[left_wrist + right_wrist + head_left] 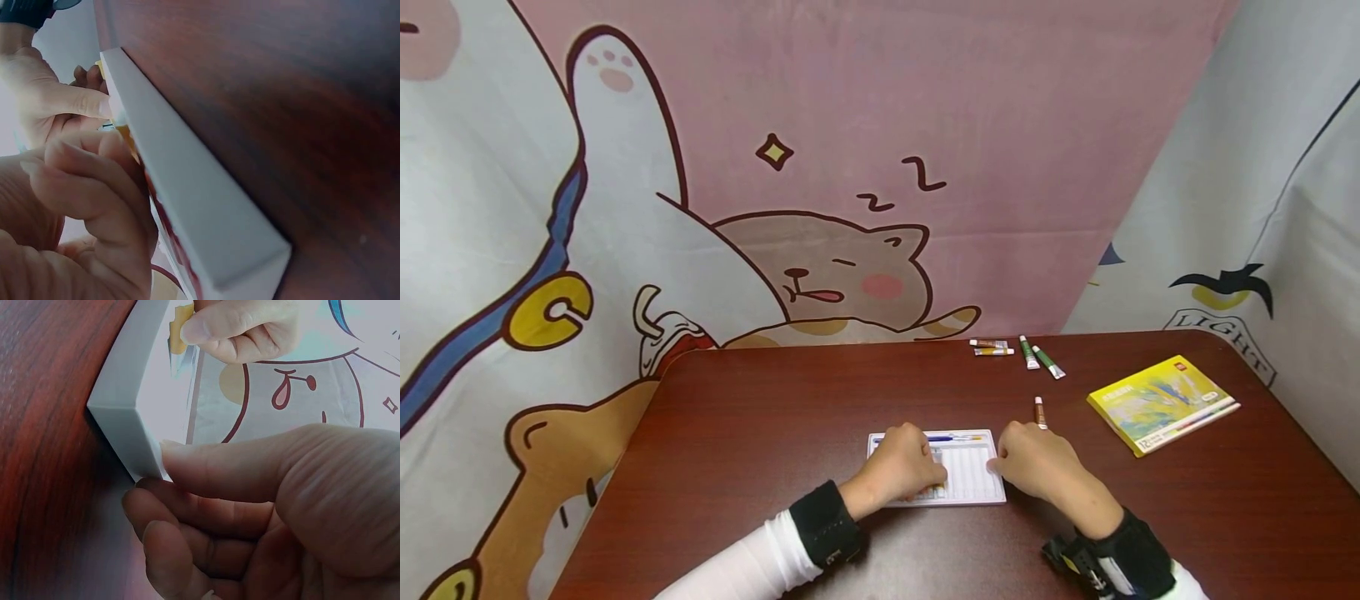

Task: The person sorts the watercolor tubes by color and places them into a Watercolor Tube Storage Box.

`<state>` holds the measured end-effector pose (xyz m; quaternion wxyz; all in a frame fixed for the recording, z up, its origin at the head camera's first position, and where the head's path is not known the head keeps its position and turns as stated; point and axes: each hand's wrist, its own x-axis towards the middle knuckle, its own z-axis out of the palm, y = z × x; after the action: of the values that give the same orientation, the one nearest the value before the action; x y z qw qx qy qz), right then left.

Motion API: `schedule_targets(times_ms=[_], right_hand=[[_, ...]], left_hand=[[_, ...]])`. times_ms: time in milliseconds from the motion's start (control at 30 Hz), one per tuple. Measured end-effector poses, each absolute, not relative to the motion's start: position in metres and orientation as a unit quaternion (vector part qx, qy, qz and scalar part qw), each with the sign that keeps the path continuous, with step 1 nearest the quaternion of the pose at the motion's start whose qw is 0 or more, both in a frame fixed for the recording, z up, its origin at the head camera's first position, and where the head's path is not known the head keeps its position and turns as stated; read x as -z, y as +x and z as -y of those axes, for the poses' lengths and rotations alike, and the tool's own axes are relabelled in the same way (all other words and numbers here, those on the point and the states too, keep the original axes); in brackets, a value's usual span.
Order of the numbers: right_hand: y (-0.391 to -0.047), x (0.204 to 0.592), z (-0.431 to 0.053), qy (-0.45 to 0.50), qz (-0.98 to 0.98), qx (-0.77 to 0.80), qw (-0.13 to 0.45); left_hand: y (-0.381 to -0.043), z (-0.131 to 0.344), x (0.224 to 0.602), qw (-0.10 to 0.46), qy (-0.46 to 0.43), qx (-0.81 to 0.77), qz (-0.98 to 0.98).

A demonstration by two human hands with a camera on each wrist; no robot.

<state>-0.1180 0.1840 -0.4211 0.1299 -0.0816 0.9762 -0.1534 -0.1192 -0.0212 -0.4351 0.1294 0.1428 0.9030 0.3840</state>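
A white plastic tray [977, 467] with ribbed slots lies on the table between both hands. Along its far side rests a blue paintbrush [951, 438]. Over the tray's left half, my left hand [901, 462] pinches a paint tube with a yellow-ochre end [181, 328], held low at the slots; more tubes there are largely hidden by the hand. My right hand [1041, 458] grips the tray's right edge, thumb on the rim and fingers beneath its outer wall in the right wrist view. Just beyond that hand lies a brown paint tube [1040, 412].
Near the table's far edge lie a brown tube [988, 343], a yellow tube [994, 352] and two green tubes [1028, 352]. A yellow paint box [1165, 404] lies to the right. A printed cartoon curtain [1000, 167] hangs behind the table.
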Motion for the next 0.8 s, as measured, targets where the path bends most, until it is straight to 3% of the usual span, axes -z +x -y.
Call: schedule_targets(times_ms=[800], right_hand=[[-0.120,0.424,-0.187,-0.083,-0.975,0.159,0.129]], left_hand=[[-0.121,0.009,0.429,0.139,0.155,-0.283,-0.936]])
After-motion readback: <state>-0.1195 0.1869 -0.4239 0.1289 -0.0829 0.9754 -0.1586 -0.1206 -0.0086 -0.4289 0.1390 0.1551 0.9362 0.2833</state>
